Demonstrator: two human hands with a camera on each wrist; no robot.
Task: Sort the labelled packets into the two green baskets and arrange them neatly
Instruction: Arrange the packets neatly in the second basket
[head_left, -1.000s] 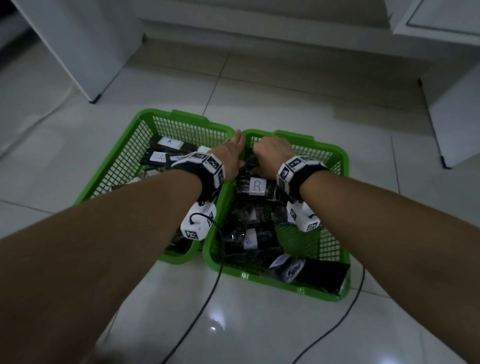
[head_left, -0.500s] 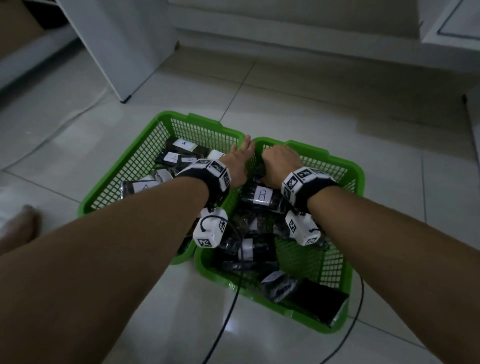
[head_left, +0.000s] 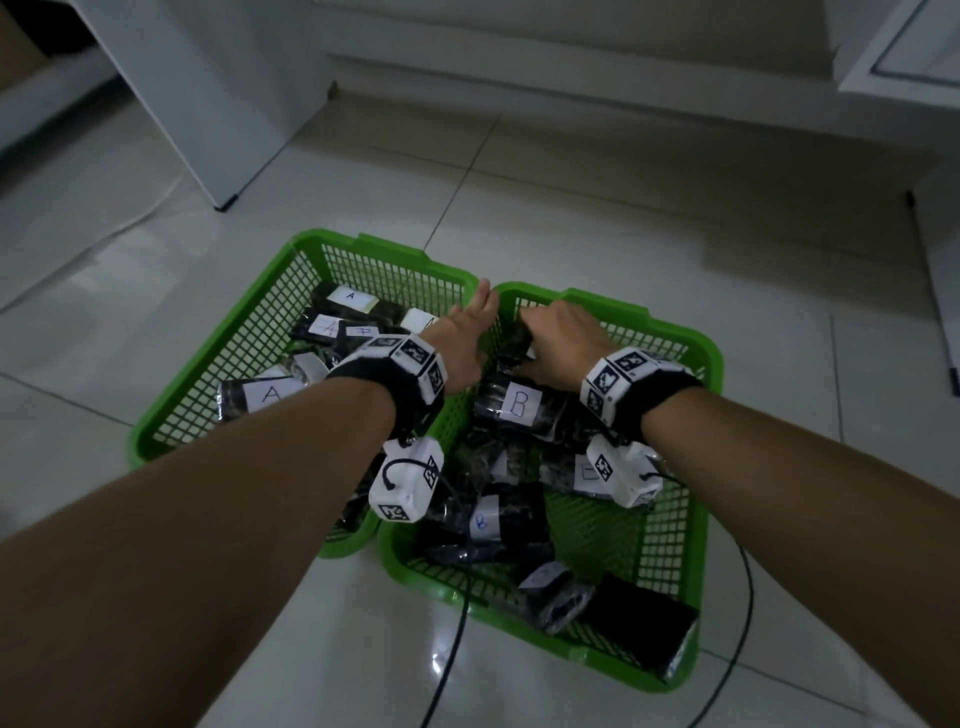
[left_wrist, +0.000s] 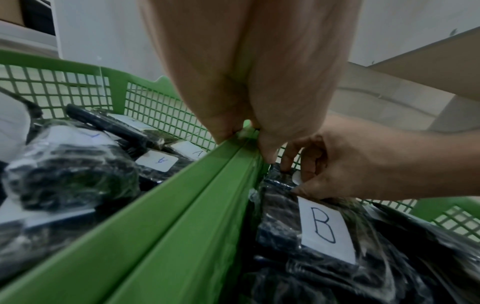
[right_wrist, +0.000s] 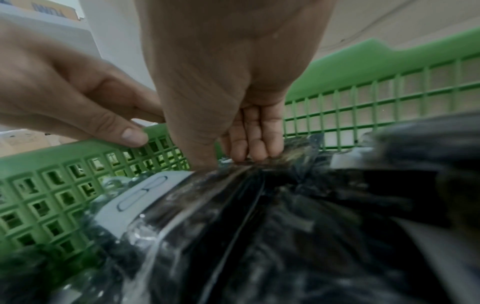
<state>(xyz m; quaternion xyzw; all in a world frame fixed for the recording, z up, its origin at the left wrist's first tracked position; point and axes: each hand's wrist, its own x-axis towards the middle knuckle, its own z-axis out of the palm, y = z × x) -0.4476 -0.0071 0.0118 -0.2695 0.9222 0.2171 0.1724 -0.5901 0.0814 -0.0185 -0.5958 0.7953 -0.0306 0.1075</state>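
Two green mesh baskets stand side by side on the tiled floor. The left basket (head_left: 208, 364) holds black packets labelled A (head_left: 270, 397). The right basket (head_left: 711, 364) holds black packets labelled B (head_left: 519, 405). My left hand (head_left: 467, 332) lies with straight fingers (left_wrist: 226, 131) on the two touching rims (left_wrist: 207, 185) between the baskets. My right hand (head_left: 561, 332) is in the far left corner of the right basket. Its curled fingers (right_wrist: 254, 144) and thumb pinch the top edge of a black packet (left_wrist: 280, 176), just beyond the big B label (left_wrist: 324, 226).
A white cabinet panel (head_left: 223, 130) stands on the floor at the far left, and white furniture (head_left: 940, 270) at the right. Two black cables (head_left: 452, 649) (head_left: 740, 613) run from my wrists across the tiles toward me. A flat black packet (head_left: 639, 623) lies in the right basket's near corner.
Both hands stay at the baskets' shared rims with the same hold. Only the head view has swung, so the baskets now sit further right and lower in it.
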